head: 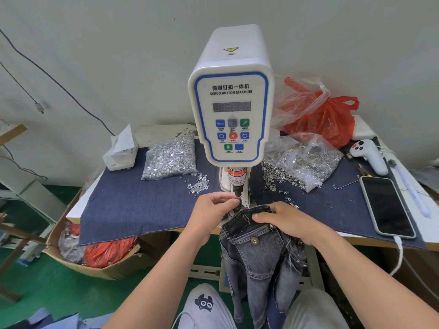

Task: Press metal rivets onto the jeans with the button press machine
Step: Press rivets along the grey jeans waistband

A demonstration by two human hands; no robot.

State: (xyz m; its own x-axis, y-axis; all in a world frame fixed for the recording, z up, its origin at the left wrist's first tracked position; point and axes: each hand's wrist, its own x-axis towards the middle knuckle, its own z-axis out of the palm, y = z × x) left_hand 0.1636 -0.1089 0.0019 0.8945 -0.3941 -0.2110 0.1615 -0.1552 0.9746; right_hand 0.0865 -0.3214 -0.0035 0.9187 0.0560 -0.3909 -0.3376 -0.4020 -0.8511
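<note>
The jeans (259, 252) hang off the near table edge, their top lying just under the press head of the button press machine (231, 103). The right hand (288, 220) grips the waistband, fingers curled on it. The left hand (209, 212) pinches a small rivet (237, 200) at the die. Two bags of metal parts lie beside the machine.

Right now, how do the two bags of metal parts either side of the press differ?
The left bag holds shiny silver tack-like pieces and sits plump and compact; the right bag holds darker ring-shaped pieces and lies slumped and crumpled. Loose pieces by the left bag form a small cluster; those by the right bag spread wider. Both bags are clear plastic, resting on the denim cloth beside the button machine.
</note>
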